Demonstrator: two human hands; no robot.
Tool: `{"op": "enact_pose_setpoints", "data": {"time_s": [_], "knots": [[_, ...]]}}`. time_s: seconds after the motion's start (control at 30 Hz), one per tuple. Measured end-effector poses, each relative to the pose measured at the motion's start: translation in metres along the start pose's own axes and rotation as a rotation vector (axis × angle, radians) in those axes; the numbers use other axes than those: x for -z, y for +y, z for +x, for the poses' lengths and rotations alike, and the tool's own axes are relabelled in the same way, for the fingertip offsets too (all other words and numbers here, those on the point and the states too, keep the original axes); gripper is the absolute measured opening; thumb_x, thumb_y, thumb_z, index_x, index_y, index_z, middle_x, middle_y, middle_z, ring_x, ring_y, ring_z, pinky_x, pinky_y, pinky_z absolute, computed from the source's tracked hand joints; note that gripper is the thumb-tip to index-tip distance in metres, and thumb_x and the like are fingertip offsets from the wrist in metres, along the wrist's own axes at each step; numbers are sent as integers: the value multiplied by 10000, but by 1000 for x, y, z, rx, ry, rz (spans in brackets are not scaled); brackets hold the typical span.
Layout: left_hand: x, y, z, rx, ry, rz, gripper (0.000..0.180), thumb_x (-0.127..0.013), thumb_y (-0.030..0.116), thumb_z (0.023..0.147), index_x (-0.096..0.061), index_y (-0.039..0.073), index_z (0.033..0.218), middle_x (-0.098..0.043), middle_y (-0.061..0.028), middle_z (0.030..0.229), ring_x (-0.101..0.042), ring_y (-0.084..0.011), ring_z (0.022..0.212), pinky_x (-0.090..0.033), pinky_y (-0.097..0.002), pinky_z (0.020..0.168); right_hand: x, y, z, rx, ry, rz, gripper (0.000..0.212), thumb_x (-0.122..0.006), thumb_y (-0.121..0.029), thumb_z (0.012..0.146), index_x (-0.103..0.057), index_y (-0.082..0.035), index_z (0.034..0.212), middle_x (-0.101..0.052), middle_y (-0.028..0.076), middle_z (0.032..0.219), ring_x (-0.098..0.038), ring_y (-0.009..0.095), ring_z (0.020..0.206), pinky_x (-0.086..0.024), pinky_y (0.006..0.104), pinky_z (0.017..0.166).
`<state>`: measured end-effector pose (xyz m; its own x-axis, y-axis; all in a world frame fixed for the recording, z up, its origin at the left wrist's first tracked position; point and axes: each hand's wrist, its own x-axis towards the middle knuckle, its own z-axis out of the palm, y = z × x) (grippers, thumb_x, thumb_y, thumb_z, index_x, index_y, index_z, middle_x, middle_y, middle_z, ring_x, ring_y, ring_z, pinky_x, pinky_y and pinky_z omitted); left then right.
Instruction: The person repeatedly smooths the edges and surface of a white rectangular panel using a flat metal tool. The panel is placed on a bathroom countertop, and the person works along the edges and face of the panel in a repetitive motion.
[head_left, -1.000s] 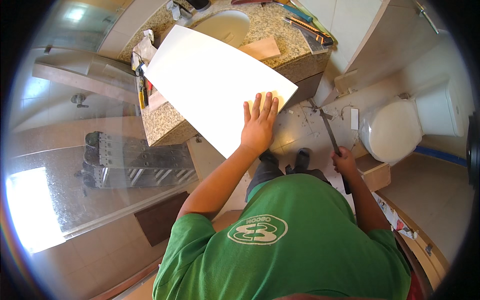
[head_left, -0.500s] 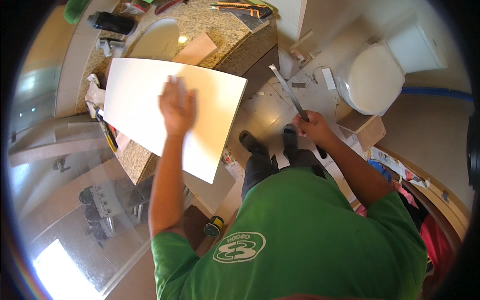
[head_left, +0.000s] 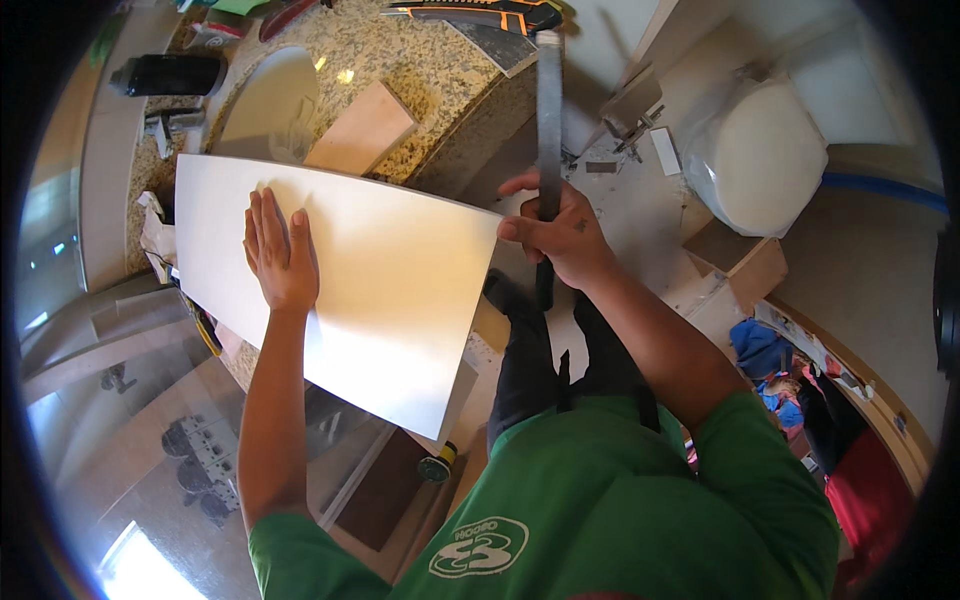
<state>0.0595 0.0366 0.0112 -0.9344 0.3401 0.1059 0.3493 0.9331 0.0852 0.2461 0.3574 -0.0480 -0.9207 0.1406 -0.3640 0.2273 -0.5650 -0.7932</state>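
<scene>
Through the head camera I found the white board (head_left: 390, 300) lying on the counter (head_left: 400, 60) at the near side of the sink (head_left: 268, 110), its near end projecting past the counter's edge. My left hand (head_left: 282, 255) lay flat on the board, fingers extended, grasping nothing. My right hand (head_left: 562, 238) was curled around the dark bar (head_left: 549, 120), index finger held out; its thumb was at the board's right corner, contact undetermined. The wood block (head_left: 363, 128) sat just beyond the board, the cutter (head_left: 500, 14) farther off.
</scene>
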Motion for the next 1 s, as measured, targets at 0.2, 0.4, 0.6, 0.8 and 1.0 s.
{"op": "enact_pose_setpoints", "data": {"time_s": [0.2, 0.4, 0.6, 0.8, 1.0], "knots": [[-2, 1, -1, -70, 79, 23, 700, -384, 530, 1082, -353, 56, 1596, -308, -179, 1668, -254, -402, 1534, -154, -507, 1248, 10, 16, 13, -177, -182, 206, 314, -833, -315, 895, -663, -59, 960, -566, -13, 679, -515, 76, 518, -433, 251, 492], [2, -6, 7, -117, 21, -3, 639, -418, 459, 1092, -372, 58, 1587, -344, -175, 1651, -283, -404, 1518, -201, -504, 1239, 20, -3, 13, -224, -113, -9, 142, -648, -200, 1019, -651, -62, 1055, -551, -3, 697, -506, 93, 550, -454, 273, 531], [-2, -11, 7, -132, 43, -20, 598, -456, 418, 1083, -413, 56, 1558, -370, -186, 1629, -287, -405, 1512, -218, -506, 1228, 41, -35, -35, -271, -161, -476, 314, -545, -109, 1029, -543, -10, 1327, -524, 6, 768, -530, 90, 649, -470, 258, 611], [5, -10, 36, 83, 3, -78, 584, -530, 461, 1043, -507, 54, 1461, -416, -220, 1562, -317, -423, 1486, -259, -521, 1188, 46, -51, -76, -69, -191, -661, 458, -509, -89, 1044, -453, -19, 1494, -638, 129, 885, -637, 224, 742, -518, 325, 710], [-17, -8, 42, 16, 44, -26, 768, -416, 648, 1028, -363, 146, 1607, -257, -199, 1684, -206, -390, 1561, -126, -547, 1249, 50, -69, -91, 14, -189, -784, 506, -512, -49, 1034, -461, -31, 1537, -595, 75, 931, -537, 136, 804, -467, 277, 782]]}}
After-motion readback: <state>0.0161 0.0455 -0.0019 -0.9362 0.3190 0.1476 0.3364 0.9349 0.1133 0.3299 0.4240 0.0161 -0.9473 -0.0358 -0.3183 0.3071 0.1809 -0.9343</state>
